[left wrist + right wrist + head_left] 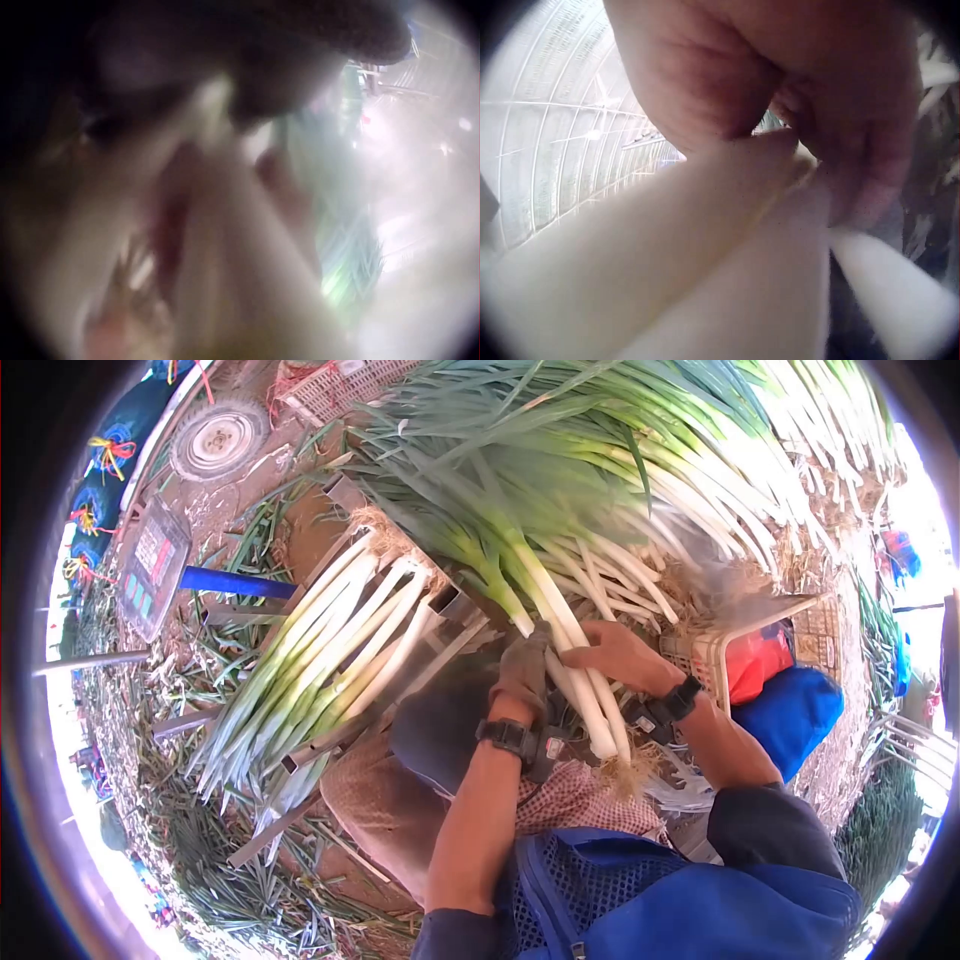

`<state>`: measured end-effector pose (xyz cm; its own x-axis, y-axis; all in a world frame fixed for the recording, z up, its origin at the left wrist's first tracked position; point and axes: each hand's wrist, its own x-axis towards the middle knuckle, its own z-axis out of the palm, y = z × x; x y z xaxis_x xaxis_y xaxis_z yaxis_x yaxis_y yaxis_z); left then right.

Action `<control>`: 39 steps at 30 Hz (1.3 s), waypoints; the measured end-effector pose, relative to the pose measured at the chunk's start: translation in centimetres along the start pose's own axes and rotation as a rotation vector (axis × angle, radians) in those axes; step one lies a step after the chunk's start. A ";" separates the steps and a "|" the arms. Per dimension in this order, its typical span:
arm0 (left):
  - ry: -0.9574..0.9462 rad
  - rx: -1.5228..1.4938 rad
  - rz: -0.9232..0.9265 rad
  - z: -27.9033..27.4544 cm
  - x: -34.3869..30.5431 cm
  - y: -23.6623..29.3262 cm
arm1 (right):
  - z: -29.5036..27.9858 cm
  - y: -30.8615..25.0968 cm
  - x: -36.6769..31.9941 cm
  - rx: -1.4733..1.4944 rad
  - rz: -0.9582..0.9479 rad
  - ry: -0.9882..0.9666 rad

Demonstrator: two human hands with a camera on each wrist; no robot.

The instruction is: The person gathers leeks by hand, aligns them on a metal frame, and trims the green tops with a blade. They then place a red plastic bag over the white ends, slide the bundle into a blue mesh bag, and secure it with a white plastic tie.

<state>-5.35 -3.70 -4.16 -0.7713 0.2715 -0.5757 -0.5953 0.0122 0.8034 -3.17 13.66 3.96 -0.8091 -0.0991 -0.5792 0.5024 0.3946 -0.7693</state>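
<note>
In the head view my left hand (523, 672), in a dark glove, grips several long green onions (592, 712) by their white stems. My bare right hand (625, 657) pinches the same stalks from the other side. The right wrist view shows its thumb and fingers (705, 97) close round the thick white stems (727, 247). Their roots (625, 775) hang over my lap, and the green leaves reach away over the heap. The left wrist view is dark and blurred, with pale stems (240, 247) running through it.
A big heap of green onions (600, 440) lies ahead. On my left a metal rack (330, 735) holds another bundle (320, 640), beside a scale display (155, 570) on a blue post. A plastic crate (712, 660) with red and blue cloth stands right; loose leaves (240, 870) litter the ground.
</note>
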 end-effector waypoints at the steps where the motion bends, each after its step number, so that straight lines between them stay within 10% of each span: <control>1: 0.027 -0.068 -0.081 0.3 -0.5 1.1 | 0.2 1.6 0.2 -0.042 -0.024 0.036; 10: -0.116 -0.088 -0.074 0.5 -0.1 0.4 | 2.8 3.4 -2.7 0.556 0.022 -0.115; 16: -0.054 -0.308 -0.051 1.6 -0.5 1.6 | 2.6 -0.2 -6.1 0.067 0.000 -0.007; 23: -0.126 -0.691 -0.074 2.0 1.4 1.5 | 0.1 -1.9 -13.1 0.565 0.163 -0.212; 31: -0.373 -0.866 0.028 3.8 0.3 11.5 | -3.2 -4.3 -22.8 0.183 0.139 0.006; 35: -0.320 -0.525 0.507 1.8 4.3 13.4 | -3.1 -5.4 -26.0 -0.249 -0.045 0.160; 39: -0.139 -0.437 0.559 -1.6 -5.8 24.6 | -1.5 -7.3 -25.8 -0.491 -0.141 0.348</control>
<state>-15.87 -6.56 18.68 -0.9683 0.2449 -0.0486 -0.1784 -0.5425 0.8209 13.57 14.75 24.89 -0.9512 0.0898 -0.2953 0.2510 0.7817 -0.5709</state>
